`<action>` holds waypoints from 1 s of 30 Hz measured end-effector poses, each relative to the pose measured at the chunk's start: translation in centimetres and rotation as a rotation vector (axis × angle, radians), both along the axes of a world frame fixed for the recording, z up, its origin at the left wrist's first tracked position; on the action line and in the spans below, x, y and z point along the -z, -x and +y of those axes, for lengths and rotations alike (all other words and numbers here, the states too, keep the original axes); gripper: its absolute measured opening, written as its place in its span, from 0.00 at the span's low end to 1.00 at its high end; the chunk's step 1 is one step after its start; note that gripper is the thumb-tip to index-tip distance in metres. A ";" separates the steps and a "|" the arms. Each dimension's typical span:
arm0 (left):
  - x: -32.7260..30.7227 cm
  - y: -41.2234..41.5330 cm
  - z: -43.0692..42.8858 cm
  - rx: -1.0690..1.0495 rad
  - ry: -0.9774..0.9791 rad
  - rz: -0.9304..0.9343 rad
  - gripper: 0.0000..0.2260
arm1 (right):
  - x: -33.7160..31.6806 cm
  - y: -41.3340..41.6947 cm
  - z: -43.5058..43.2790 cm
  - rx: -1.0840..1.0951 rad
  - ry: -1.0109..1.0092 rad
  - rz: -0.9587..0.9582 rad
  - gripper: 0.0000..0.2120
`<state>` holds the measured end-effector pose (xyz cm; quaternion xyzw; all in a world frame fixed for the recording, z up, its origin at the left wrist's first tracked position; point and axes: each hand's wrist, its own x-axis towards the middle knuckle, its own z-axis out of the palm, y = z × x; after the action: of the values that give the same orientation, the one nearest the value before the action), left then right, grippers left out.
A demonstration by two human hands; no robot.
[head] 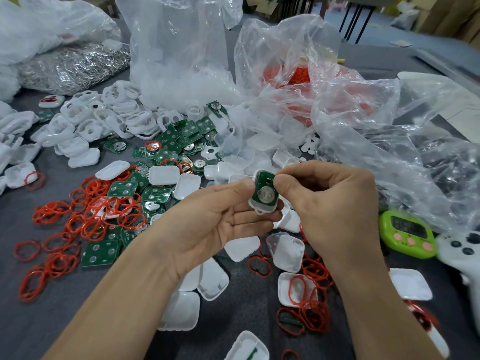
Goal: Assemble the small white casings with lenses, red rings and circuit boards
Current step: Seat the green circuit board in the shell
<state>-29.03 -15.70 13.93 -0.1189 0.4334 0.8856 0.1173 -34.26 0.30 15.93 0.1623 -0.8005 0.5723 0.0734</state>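
Observation:
My left hand holds a small white casing between thumb and fingers, above the table's middle. A green circuit board with a round silver battery holder sits inside that casing. My right hand pinches the board's upper right edge with thumb and forefinger. Loose green circuit boards lie heaped behind the hands. Red rings are scattered on the left and red rings also lie below the hands. White casing halves lie around my forearms.
Clear plastic bags of white parts and a bag of red rings stand at the back. White ring-shaped casings pile at the back left. A green timer and a white controller lie at the right.

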 end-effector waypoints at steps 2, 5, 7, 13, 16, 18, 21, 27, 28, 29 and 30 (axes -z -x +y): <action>0.0 0.0 0.0 0.004 -0.004 0.001 0.15 | 0.0 0.0 0.0 -0.003 0.002 0.012 0.08; 0.0 -0.1 -0.1 0.007 -0.006 0.003 0.16 | 0.0 0.0 0.0 -0.009 0.007 0.016 0.07; -0.1 -0.1 -0.1 0.008 -0.006 0.003 0.15 | 0.0 0.0 0.0 -0.009 0.005 0.018 0.07; -0.1 -0.1 -0.1 0.010 -0.001 0.005 0.15 | 0.1 -0.1 -0.1 0.012 -0.040 0.060 0.06; 0.0 -0.1 -0.1 0.013 -0.008 0.006 0.14 | 0.1 -0.1 -0.2 0.020 -0.045 0.078 0.07; 0.0 -0.1 -0.1 0.014 -0.006 0.008 0.15 | 0.1 -0.1 -0.2 0.026 -0.047 0.087 0.07; -0.1 -0.1 -0.1 0.017 0.002 0.010 0.16 | 0.1 -0.1 -0.2 0.039 -0.048 0.090 0.07; -0.1 -0.1 0.0 -0.003 0.017 0.013 0.16 | 0.0 -0.3 -0.2 0.061 -0.074 0.114 0.06; -0.1 -0.1 0.0 -0.006 0.020 0.013 0.16 | 0.0 -0.3 -0.2 0.066 -0.081 0.117 0.06; -0.1 -0.1 0.0 -0.006 0.023 0.014 0.16 | 0.0 -0.3 -0.2 0.071 -0.090 0.122 0.06; -0.1 -0.1 0.0 -0.005 0.026 0.015 0.16 | -0.1 -0.4 -0.2 0.077 -0.100 0.129 0.06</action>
<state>-28.93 -15.72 14.07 -0.1150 0.4454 0.8811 0.1102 -33.88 0.08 15.98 0.1716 -0.8273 0.5167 0.1385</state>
